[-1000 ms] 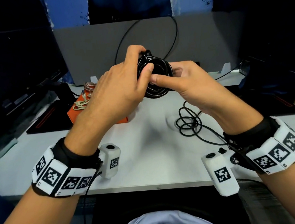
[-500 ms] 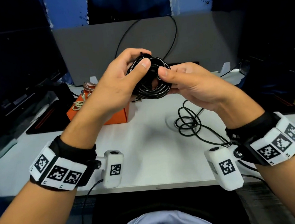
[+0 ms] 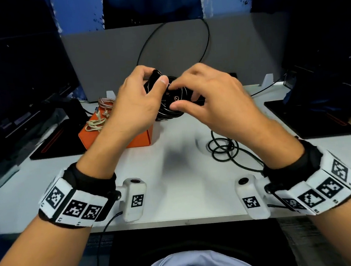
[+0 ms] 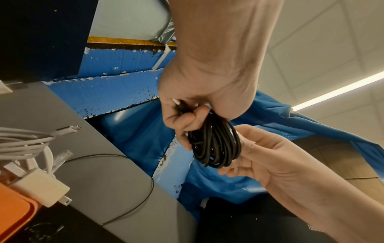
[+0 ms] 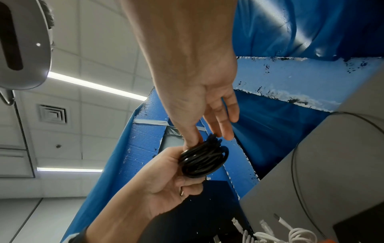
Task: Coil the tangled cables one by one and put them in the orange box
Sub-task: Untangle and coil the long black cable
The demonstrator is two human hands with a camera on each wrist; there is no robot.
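**Black coil held in both hands above the desk**

Above the middle of the white desk (image 3: 92,206), both hands meet around a coiled black cable (image 4: 215,144). The left hand (image 3: 135,106) has its fingers curled round the coil's left side, thumb laid across the loops, with a metal plug tip showing inside the grip. The right hand (image 3: 214,100) pinches the coil's right edge between thumb and forefinger, its other fingers loosely spread.

Left of the coil and just under the left forearm, the orange box (image 3: 143,138) sits on the desk, with white and braided cables (image 3: 98,122) piled in it. To the right, near the right wrist, a loose black cable (image 3: 224,150) lies in tangled loops on the desk.
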